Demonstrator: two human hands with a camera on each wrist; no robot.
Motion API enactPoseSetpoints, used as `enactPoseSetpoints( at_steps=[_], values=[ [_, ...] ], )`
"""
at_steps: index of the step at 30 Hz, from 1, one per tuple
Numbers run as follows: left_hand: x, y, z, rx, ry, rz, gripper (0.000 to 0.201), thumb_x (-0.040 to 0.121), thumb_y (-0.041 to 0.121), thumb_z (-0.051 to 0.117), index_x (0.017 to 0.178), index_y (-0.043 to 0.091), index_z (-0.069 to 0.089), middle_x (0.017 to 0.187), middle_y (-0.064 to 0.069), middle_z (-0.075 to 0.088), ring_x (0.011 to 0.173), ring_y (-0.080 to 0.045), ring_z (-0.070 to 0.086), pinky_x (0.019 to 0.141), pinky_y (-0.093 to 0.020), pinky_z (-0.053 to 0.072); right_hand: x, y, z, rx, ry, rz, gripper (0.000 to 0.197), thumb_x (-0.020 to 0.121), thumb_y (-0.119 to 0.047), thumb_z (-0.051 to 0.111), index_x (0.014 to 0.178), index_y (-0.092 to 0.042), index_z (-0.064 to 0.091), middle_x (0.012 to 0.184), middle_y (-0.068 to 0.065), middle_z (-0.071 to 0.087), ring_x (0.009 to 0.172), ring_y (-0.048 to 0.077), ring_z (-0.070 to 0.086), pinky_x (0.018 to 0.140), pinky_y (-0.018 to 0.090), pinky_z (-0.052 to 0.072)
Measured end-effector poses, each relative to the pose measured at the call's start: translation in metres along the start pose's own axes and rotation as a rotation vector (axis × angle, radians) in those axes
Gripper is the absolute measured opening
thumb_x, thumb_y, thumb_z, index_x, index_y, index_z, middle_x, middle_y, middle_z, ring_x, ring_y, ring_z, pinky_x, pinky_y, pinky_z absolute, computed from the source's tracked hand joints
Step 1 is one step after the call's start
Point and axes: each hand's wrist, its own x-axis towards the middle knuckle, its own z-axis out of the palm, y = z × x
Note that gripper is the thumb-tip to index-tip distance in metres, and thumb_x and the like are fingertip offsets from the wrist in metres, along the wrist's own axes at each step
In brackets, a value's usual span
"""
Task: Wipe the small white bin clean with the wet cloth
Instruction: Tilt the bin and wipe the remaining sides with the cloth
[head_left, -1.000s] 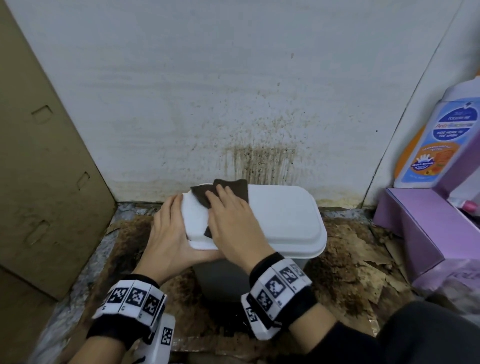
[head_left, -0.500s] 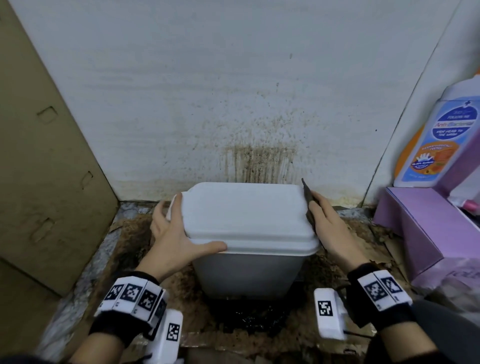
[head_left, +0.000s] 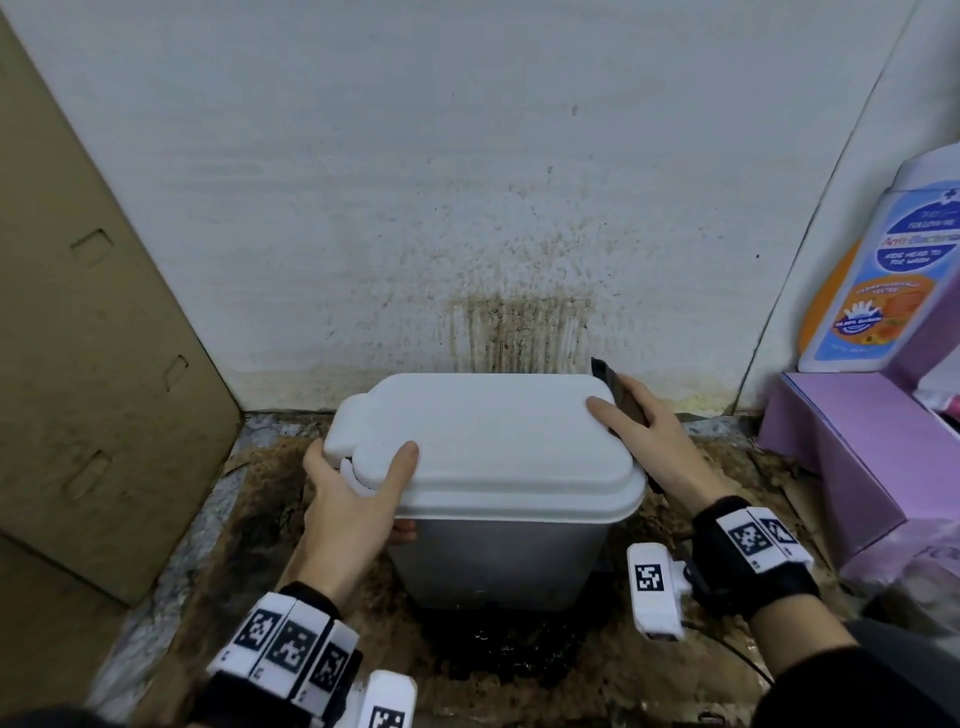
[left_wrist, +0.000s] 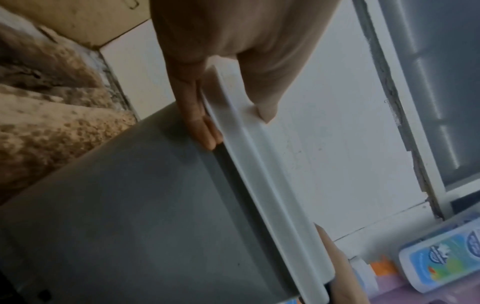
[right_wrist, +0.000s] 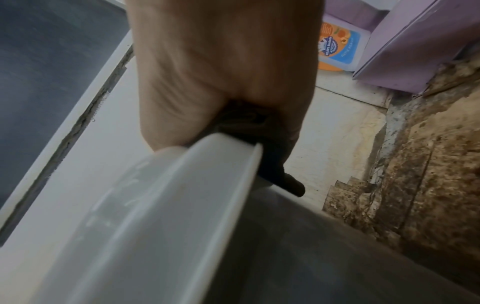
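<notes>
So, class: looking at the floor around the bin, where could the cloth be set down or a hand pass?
Free: the stained floor between the cardboard panel and the bin, beyond the left hand. Crowded: the right side, where the right hand and cloth sit before the purple box.

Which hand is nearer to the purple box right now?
Right. The right hand grips the dark cloth against the bin lid's right edge, on the side toward the purple box. The left hand grips the lid's left end, farther away.
</notes>
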Motion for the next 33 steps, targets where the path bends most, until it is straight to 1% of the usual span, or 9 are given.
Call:
enactPoseSetpoints(
  at_steps=[4, 9, 14, 20, 24, 28, 30, 32, 33],
  values=[
    [0.007, -0.004, -0.005, 0.067, 0.023, 0.027, 0.113, 0.055, 0.088, 0.072, 0.148, 0.055, 0.016, 0.151, 0.003, 0.045, 0.125, -0.033, 0.056, 0.093, -0.056, 0.056, -0.008, 0.0, 0.0, 0.012, 0.054, -0.042, 0.064, 0.093, -0.051, 0.069, 0.15, -0.035, 0.046, 0.146, -0.007, 0.055, 0.126, 0.017, 0.058, 0.097, 0.037, 0.05],
    [0.022, 0.024, -0.004, 0.128, -0.024, 0.144, 0.108, 0.078, 0.075, 0.066, 0.161, 0.036, 0.01, 0.165, 0.005, 0.031, 0.147, -0.026, 0.036, 0.116, -0.051, 0.038, -0.043, 0.008, 0.016, 0.11, 0.256, -0.031, 0.067, 0.088, -0.057, 0.071, 0.148, -0.038, 0.047, 0.147, -0.008, 0.054, 0.133, 0.017, 0.054, 0.11, 0.05, 0.048],
    [0.054, 0.047, 0.006, 0.129, -0.141, 0.174, 0.097, 0.09, 0.061, 0.059, 0.163, 0.023, 0.009, 0.169, 0.001, 0.02, 0.151, -0.022, 0.029, 0.117, -0.044, 0.031, -0.094, -0.003, 0.056, 0.169, 0.508, 0.015, 0.065, 0.094, -0.047, 0.068, 0.151, -0.035, 0.04, 0.132, -0.009, 0.041, 0.126, 0.012, 0.041, 0.098, 0.03, 0.033],
    [0.066, 0.032, 0.017, 0.105, -0.192, 0.121, 0.098, 0.088, 0.071, 0.054, 0.162, 0.025, 0.009, 0.167, -0.001, 0.025, 0.148, -0.027, 0.035, 0.115, -0.055, 0.038, -0.104, 0.002, 0.077, 0.181, 0.494, 0.044, 0.07, 0.094, -0.048, 0.067, 0.154, -0.037, 0.033, 0.134, -0.013, 0.032, 0.139, 0.016, 0.032, 0.096, 0.028, 0.03],
    [0.062, 0.029, 0.027, 0.04, -0.151, 0.132, 0.084, 0.095, 0.064, 0.051, 0.158, 0.023, 0.016, 0.145, 0.009, 0.038, 0.132, -0.02, 0.045, 0.104, -0.042, 0.044, -0.091, 0.004, 0.063, 0.165, 0.45, 0.037, 0.064, 0.096, -0.049, 0.063, 0.153, -0.035, 0.037, 0.148, -0.004, 0.037, 0.143, 0.019, 0.031, 0.1, 0.032, 0.031],
    [0.032, 0.028, 0.04, -0.021, -0.086, 0.124, 0.083, 0.099, 0.051, 0.054, 0.157, 0.017, 0.007, 0.137, 0.008, 0.041, 0.112, -0.01, 0.049, 0.081, -0.02, 0.043, -0.055, 0.01, 0.033, 0.195, 0.295, 0.034, 0.06, 0.095, -0.054, 0.065, 0.149, -0.033, 0.048, 0.146, -0.009, 0.053, 0.135, 0.016, 0.05, 0.109, 0.039, 0.045],
    [0.012, 0.025, 0.047, -0.063, -0.07, 0.126, 0.084, 0.096, 0.047, 0.061, 0.154, 0.012, 0.009, 0.139, 0.004, 0.044, 0.102, 0.0, 0.054, 0.071, -0.007, 0.042, -0.038, 0.004, 0.018, 0.219, 0.145, 0.03, 0.058, 0.094, -0.054, 0.065, 0.147, -0.035, 0.052, 0.145, -0.015, 0.054, 0.132, 0.01, 0.053, 0.103, 0.032, 0.047],
    [-0.01, 0.021, 0.054, -0.059, -0.079, 0.137, 0.089, 0.092, 0.045, 0.067, 0.153, 0.012, 0.01, 0.136, 0.008, 0.044, 0.099, 0.011, 0.051, 0.073, -0.003, 0.042, -0.026, -0.002, 0.007, 0.181, 0.021, 0.007, 0.053, 0.094, -0.055, 0.064, 0.143, -0.04, 0.055, 0.145, -0.018, 0.056, 0.131, 0.006, 0.053, 0.093, 0.025, 0.047],
    [-0.019, 0.018, 0.058, -0.065, -0.083, 0.154, 0.093, 0.09, 0.046, 0.07, 0.153, 0.014, 0.01, 0.136, 0.011, 0.044, 0.104, 0.007, 0.054, 0.081, -0.008, 0.043, -0.021, -0.004, 0.005, 0.157, -0.032, -0.003, 0.051, 0.093, -0.056, 0.064, 0.141, -0.043, 0.056, 0.143, -0.021, 0.057, 0.129, 0.002, 0.054, 0.092, 0.024, 0.048]
  ],
)
